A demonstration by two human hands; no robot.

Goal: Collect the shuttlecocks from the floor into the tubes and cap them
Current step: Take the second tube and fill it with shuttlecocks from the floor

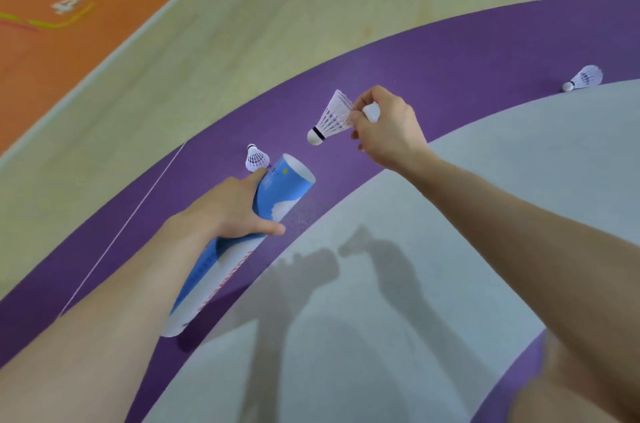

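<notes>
Left hand (228, 211) grips tube (242, 235); right hand (388, 131) pinches shuttlecock (330, 119)

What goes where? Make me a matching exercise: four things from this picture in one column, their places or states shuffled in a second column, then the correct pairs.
Things
1. Blue and white cardboard tube
2. White feather shuttlecock with a black band
3. Small white shuttlecock beside the tube's mouth
4. White shuttlecock far right

Places or states
A. Lying where the purple band meets the grey floor
B. Gripped by the left hand, open end up
C. On the purple floor, by the left index finger
D. Pinched by the right hand, cork pointing at the tube

Pairs: 1-B, 2-D, 3-C, 4-A
</notes>
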